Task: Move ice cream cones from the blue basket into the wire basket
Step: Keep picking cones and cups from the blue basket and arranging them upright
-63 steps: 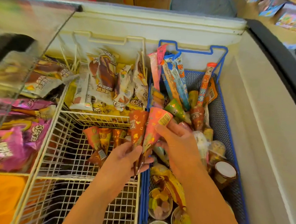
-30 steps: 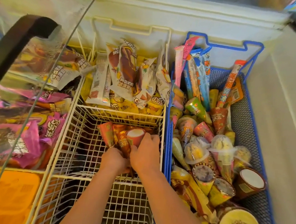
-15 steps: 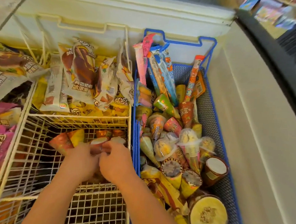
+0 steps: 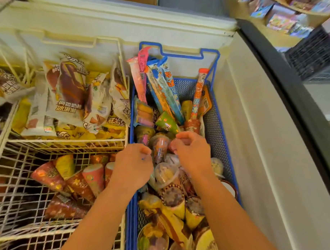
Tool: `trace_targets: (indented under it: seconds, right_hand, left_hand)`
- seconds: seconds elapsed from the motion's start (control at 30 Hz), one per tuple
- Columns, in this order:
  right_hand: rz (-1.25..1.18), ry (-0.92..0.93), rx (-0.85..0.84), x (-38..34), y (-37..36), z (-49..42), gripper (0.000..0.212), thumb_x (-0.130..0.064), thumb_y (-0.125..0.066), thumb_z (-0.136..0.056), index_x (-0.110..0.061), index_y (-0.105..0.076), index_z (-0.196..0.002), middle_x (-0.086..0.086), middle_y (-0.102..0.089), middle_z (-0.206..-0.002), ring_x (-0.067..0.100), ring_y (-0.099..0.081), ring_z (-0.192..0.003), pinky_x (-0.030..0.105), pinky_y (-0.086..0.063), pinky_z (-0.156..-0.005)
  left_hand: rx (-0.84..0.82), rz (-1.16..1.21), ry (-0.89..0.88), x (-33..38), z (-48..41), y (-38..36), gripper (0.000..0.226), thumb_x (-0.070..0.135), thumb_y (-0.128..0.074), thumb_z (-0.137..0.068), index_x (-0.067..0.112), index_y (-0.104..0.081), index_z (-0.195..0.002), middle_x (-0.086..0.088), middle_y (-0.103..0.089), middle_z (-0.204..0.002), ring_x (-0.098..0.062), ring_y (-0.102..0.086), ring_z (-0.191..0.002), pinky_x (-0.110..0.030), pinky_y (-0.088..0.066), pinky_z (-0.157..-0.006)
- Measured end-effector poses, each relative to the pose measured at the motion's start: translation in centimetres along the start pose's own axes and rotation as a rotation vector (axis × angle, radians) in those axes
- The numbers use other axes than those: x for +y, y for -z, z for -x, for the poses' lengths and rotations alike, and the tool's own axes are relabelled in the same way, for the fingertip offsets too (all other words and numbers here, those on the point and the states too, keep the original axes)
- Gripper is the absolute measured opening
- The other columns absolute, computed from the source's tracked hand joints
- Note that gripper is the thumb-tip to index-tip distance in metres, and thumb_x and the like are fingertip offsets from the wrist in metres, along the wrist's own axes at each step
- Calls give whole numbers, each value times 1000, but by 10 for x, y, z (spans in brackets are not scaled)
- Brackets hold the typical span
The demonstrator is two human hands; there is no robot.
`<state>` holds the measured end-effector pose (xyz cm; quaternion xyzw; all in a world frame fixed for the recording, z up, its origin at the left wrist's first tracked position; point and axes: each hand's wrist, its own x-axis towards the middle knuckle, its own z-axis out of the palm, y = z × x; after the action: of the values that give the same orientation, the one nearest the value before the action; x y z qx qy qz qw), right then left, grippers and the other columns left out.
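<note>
The blue basket (image 4: 217, 124) on the right holds several wrapped ice cream cones, among them a clear-topped cone (image 4: 159, 149) and a green cone (image 4: 166, 122). Both my hands hover over it. My left hand (image 4: 132, 165) has loosely curled fingers just left of the clear-topped cone and holds nothing. My right hand (image 4: 192, 153) is also loosely curled, its fingertips beside a pink cone (image 4: 171, 146); I see no grip on it. The white wire basket (image 4: 2, 156) on the left has several cones (image 4: 80, 180) lying in it.
Bagged ice cream bars (image 4: 71, 95) fill the wire compartment behind. Long ice pop tubes (image 4: 161, 91) stand at the back of the blue basket, tubs and dome-lidded cones (image 4: 173, 196) at its front. The freezer's white wall (image 4: 262, 147) rises on the right.
Both hands let go of the cones in the wire basket and moved right, over the blue basket. The cones they set down now lie in the wire basket.
</note>
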<state>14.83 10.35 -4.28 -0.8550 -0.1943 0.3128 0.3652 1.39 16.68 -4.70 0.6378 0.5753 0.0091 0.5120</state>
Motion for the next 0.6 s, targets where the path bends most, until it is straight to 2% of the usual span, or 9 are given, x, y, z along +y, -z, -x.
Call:
trace_targets:
  seconds: [0.07,0.13,0.2,0.23,0.3,0.43,0.5,0.53,0.6]
  right_hand:
    - [37,1,0,5,-2,-9,20,-13,-62,-86,-12,-69,-105,8,-73,-96,24,-70,-89,45,-57,-84]
    - [83,38,-8,6,-7,-17,24,-14,-59,-88,-12,-67,-110,8,-72,-103,21,-68,-91,38,-56,-87]
    - [150,75,-40,4,-12,-26,29,-13,-59,-87,-11,-66,-116,6,-71,-107,16,-64,-94,22,-47,-85]
    - [167,74,-62,2,-13,-30,32,-12,-59,-86,-9,-65,-117,6,-70,-110,18,-63,-98,19,-42,-83]
    - [190,65,-95,-1,-13,-40,35,-9,-59,-85,-5,-63,-119,10,-69,-114,23,-62,-107,23,-42,-87]
    - [300,93,-106,-3,-8,-64,35,-5,-59,-84,0,-60,-119,17,-67,-115,33,-61,-108,41,-47,-95]
    - [327,112,-140,-1,-7,-75,40,-6,-60,-84,0,-58,-124,18,-65,-121,34,-59,-114,42,-46,-98]
    - [353,129,-158,-1,-7,-80,43,-6,-60,-84,0,-56,-126,19,-64,-123,35,-58,-116,43,-45,-99]
    - [421,171,-219,2,-9,-88,50,-6,-60,-84,-4,-52,-133,19,-61,-128,37,-55,-119,42,-44,-99]
  left_hand:
    - [17,-117,-2,5,-10,-16,23,14,-54,-93,18,-68,-111,-9,-67,-120,-30,-64,-110,-37,-53,-94]
    - [28,-231,-5,15,-19,-27,29,15,-52,-93,10,-68,-117,-13,-65,-124,-33,-61,-113,-34,-50,-88]
    - [-3,-249,-4,24,-28,-35,24,14,-55,-91,5,-71,-106,-16,-68,-115,-36,-62,-107,-35,-48,-76]
    - [-18,-245,-7,26,-34,-39,18,15,-56,-90,3,-69,-94,-15,-69,-105,-37,-63,-102,-33,-45,-68]
    - [-29,-255,-15,30,-45,-44,17,17,-58,-89,3,-63,-80,-14,-67,-90,-37,-64,-96,-30,-40,-59]
    - [18,-287,10,31,-60,-50,32,20,-62,-87,-2,-64,-110,-22,-66,-113,-39,-61,-107,-34,-43,-72]
    - [35,-291,-1,31,-63,-53,32,21,-63,-87,-1,-63,-111,-21,-66,-114,-39,-60,-109,-35,-45,-75]
    - [49,-275,-22,32,-64,-55,29,20,-63,-88,0,-64,-109,-19,-67,-110,-37,-61,-108,-33,-45,-74]
    - [63,-202,-55,36,-65,-59,20,13,-62,-88,4,-66,-105,-8,-66,-98,-30,-62,-100,-19,-40,-67]
